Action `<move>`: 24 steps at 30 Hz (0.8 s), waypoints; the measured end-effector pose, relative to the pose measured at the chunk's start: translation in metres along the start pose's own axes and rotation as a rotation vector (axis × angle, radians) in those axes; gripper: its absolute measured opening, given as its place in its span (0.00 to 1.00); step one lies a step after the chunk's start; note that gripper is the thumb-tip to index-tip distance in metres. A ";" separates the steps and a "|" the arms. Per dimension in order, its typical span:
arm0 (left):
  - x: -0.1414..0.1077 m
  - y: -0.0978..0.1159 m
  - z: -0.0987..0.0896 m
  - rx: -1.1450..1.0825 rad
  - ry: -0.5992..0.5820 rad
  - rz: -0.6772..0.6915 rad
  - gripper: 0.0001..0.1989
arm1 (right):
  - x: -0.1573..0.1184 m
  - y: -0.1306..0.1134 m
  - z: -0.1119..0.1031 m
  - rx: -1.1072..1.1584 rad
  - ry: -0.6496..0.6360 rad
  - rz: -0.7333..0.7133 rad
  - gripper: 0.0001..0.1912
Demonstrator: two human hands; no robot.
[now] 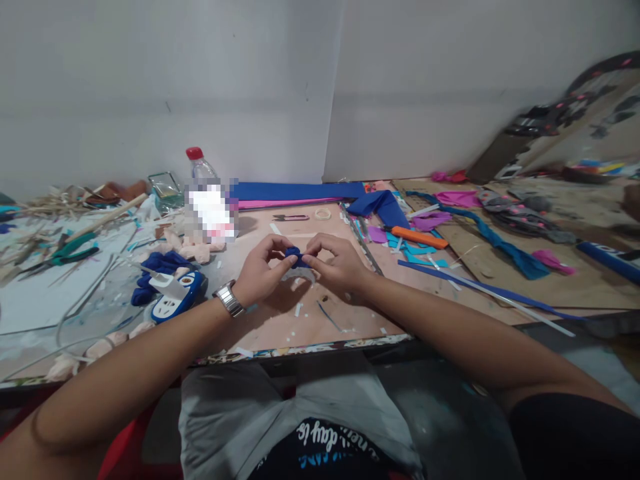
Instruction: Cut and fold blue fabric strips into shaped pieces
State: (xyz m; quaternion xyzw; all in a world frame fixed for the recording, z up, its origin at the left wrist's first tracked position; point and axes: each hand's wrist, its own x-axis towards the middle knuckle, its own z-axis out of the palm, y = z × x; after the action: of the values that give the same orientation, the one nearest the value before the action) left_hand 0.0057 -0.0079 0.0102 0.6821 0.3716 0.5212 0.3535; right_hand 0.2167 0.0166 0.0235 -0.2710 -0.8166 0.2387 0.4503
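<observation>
Between the fingertips of both hands is a small bunched piece of dark blue fabric (295, 253), held just above the table board. My left hand (264, 268), with a metal watch (230, 299) on its wrist, pinches the piece from the left. From the other side my right hand (340, 268) pinches it with thumb and forefinger. Part of the fabric is hidden by the fingers. Beyond the hands lie thread snips (290, 218) and a roll of tape (323, 214). White scraps are scattered on the board beneath.
A blue-and-white power strip (173, 303) and dark blue fabric bundles (145, 288) lie left. Green-handled pliers (75, 250) are farther left. A red-capped bottle (197, 160) stands at the back. Right are an orange cutter (419, 237), blue fabric strips (385, 207) and a white stick (520, 307).
</observation>
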 end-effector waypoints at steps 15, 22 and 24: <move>-0.001 0.001 -0.001 -0.042 -0.057 -0.076 0.16 | 0.000 0.003 -0.001 -0.032 0.017 -0.015 0.09; -0.001 -0.002 -0.002 -0.013 -0.100 -0.019 0.16 | 0.001 0.005 -0.001 -0.013 0.018 -0.002 0.11; -0.001 -0.003 -0.002 -0.045 -0.124 0.007 0.17 | 0.001 0.005 -0.002 -0.001 0.003 0.007 0.10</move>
State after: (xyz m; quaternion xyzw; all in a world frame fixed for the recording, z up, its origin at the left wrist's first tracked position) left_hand 0.0028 -0.0074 0.0074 0.7062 0.3346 0.4877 0.3892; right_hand 0.2186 0.0211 0.0221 -0.2745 -0.8149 0.2396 0.4507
